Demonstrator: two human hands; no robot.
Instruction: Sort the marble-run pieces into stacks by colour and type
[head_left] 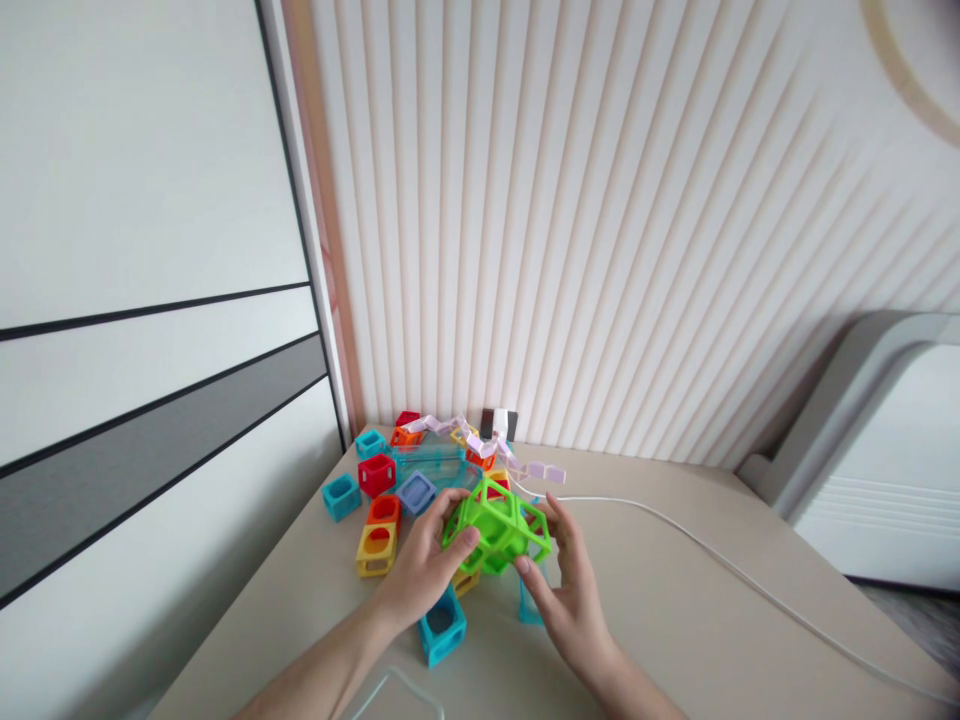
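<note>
Head view: a green openwork piece [496, 530] was held up between two bare hands over the near middle of a beige table [675, 600]. Its long axis was laid roughly across the view, from one hand to the other, with the right end dipped slightly. A peaked corner was pointed up and away, towards the ribbed wall [525, 250]; which side was its front could not be told. Its left end was clamped by the left hand [421, 562], the thumb pressed on the near face and the fingers curled around behind. The right end was gripped by the right hand [568, 590], the thumb set low and the index finger high, apart from each other; the other fingertips were partly hidden. Below, a blue block [442, 630] was seen near the left wrist. Beyond the left hand, a yellow block [376, 550], a red block [376, 475] and a periwinkle block [416, 493] were scattered.
</note>
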